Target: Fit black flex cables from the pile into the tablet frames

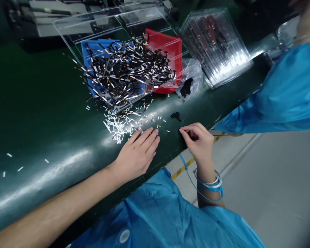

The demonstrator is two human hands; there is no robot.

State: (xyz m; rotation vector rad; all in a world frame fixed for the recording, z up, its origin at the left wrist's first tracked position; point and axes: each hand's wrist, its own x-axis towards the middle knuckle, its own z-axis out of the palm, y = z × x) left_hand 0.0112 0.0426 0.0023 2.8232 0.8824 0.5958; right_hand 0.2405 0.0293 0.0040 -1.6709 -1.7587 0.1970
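My left hand [138, 151] lies flat on the dark green table [41, 113], fingers stretched out and touching the edge of a scatter of small white strips [117, 125]. My right hand [198, 141] rests at the table's front edge with its fingers curled and pinched together; whatever it holds is too small to make out. A tiny gold part [158, 126] lies just past my left fingertips. A small black clump [175, 116] sits on the table between my hands and the trays. A blue wrist strap [212, 186] circles my right wrist.
A heap of thin black flex cables [126, 72] fills a clear tray over a blue bin [89, 55] and a red bin [167, 44]. A clear bag [189, 81] with black parts and a stack of clear trays [217, 44] stand behind. Another person's blue sleeve [286, 93] is at right.
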